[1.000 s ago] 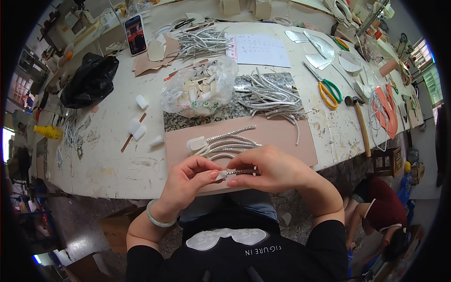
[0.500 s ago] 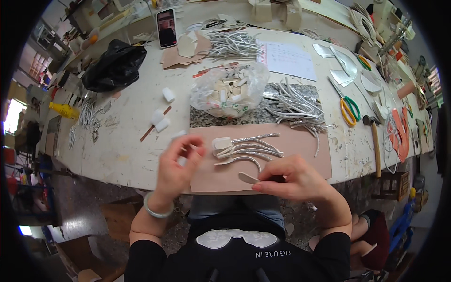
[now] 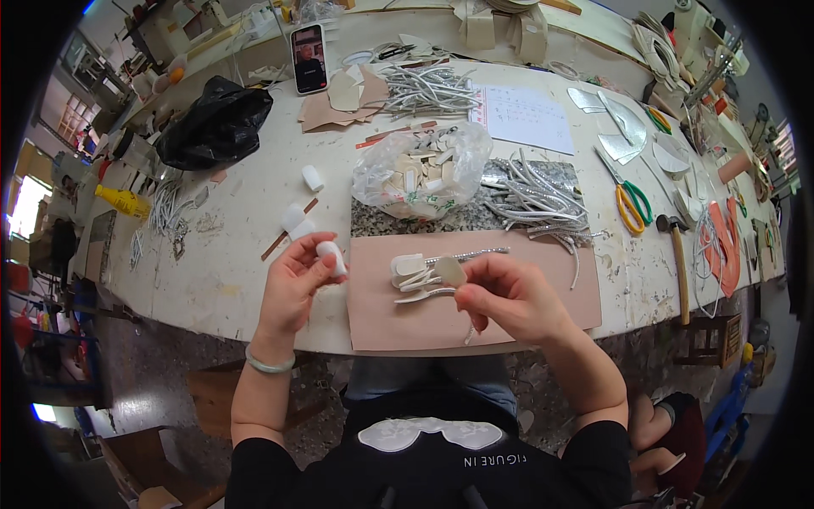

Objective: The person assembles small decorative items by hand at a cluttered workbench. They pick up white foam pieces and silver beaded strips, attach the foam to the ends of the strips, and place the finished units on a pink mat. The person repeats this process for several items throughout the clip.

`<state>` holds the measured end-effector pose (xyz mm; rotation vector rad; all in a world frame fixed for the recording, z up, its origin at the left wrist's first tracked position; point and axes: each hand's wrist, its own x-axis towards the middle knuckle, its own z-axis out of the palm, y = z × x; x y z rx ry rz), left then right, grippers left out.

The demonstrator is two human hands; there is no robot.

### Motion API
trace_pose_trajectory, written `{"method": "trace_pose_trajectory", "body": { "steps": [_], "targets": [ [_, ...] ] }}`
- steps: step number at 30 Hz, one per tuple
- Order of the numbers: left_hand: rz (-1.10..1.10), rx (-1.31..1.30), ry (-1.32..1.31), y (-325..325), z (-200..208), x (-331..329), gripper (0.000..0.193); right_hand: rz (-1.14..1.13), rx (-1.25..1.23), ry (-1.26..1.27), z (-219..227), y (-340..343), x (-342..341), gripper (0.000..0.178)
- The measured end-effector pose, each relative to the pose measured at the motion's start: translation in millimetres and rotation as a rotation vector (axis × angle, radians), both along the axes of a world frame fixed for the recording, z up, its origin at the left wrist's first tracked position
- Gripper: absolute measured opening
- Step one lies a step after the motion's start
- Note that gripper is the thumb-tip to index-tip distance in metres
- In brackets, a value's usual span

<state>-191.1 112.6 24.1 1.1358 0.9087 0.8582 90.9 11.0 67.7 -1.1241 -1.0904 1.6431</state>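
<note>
Between the thumb and fingers of my left hand is a small white rounded piece, held over the left edge of the pinkish-brown sheet. My right hand pinches a flat beige round-ended tab. A silver cord end hangs below that hand; whether it joins the tab is hidden. Just behind the tab lies a small group of silver cords with beige tab ends, partly covered by my right hand. More white pieces sit beyond my left hand, near a thin brown strip.
A clear plastic bag of beige pieces rests on a speckled stone slab, beside a bundle of silver cords. Scissors and a hammer lie at right. A phone and black bag stand farther back.
My left hand has drawn slightly left and now shows a white piece in its fingers. My right hand has moved up, bringing the beige tab over the group of cords.
</note>
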Motion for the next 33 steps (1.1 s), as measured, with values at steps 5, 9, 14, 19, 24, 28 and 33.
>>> {"method": "trace_pose_trajectory", "body": {
  "steps": [5, 9, 14, 19, 24, 28, 33],
  "targets": [
    [-0.108, 0.036, -0.273, -28, 7, 24, 0.026, 0.000, -0.003, 0.000, 2, 17, -33, 0.023],
    [-0.200, -0.113, -0.419, -46, 16, 34, 0.027, 0.003, 0.321, -0.149, -20, 20, -49, 0.030],
    [-0.134, 0.046, -0.369, -51, 9, 41, 0.025, -0.048, 0.532, -0.426, -7, 17, -54, 0.024],
    [-0.172, 0.363, -0.132, -55, 28, 34, 0.038, -0.120, 0.549, -0.360, 3, 18, -56, 0.024],
    [-0.186, 0.685, 0.094, -49, 30, 40, 0.044, -0.182, 0.659, -0.376, -6, 10, -45, 0.030],
    [0.151, 0.434, -0.141, -50, -7, 26, 0.065, -0.214, 0.954, -0.363, -19, 17, -63, 0.030],
    [0.083, 0.572, -0.080, -40, -23, 26, 0.067, -0.253, 0.803, -0.251, -13, 2, -53, 0.025]
  ]
}}
